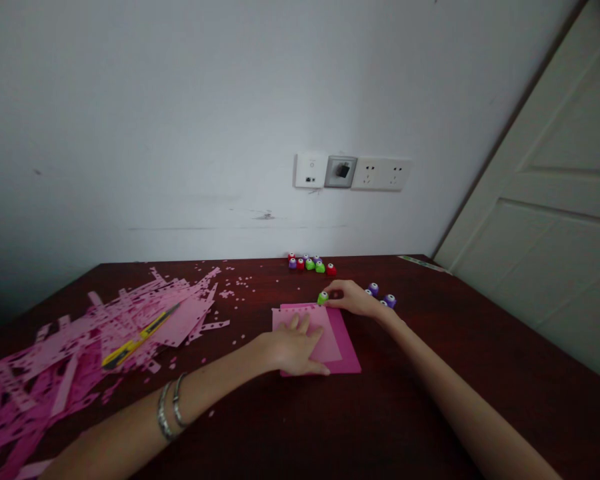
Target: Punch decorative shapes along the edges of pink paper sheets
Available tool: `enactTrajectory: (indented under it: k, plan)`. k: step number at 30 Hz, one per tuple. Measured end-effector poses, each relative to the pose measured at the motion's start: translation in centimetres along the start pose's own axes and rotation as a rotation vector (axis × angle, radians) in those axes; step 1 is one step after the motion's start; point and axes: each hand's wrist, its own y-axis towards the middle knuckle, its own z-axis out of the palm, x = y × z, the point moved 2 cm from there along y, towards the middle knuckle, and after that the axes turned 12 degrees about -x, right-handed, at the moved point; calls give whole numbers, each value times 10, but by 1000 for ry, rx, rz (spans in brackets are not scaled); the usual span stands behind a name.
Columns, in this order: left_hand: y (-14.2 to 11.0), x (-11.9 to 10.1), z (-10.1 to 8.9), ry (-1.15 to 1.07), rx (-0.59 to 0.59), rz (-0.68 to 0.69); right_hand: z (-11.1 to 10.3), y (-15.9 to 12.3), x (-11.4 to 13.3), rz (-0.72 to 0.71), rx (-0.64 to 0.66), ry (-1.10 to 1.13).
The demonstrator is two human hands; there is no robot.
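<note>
1. Head view: worn at the person's head, looking forward and down over the counter (290,427).
2. Faces the wall (180,133) beyond; door (555,187) slants in at frame right.
3. Range: left hand (297,347) and right hand (353,298) at arm's reach, near mid-frame, forearms entering from below.

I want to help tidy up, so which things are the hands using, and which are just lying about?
Being used:
green punch, in the right hand
light pink paper, under the left hand
dark pink paper, beneath that

Lying about:
yellow knife
pink scraps
other punches
</note>
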Motion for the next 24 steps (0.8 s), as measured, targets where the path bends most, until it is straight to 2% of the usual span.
enactTrajectory:
  k: [5,9,15,24]
  plan:
    - [0,0,1,26,7,8,-20,1,-16,71,-156,-72]
    - [-1,-2,0,34,5,7,-38,1,-31,156,-248,-232]
    - [-3,-5,-3,12,4,9,-58,-6,-50,295,-302,-438]
    - [-3,-5,2,-12,-3,28,-89,-27,-90,635,-380,-567]
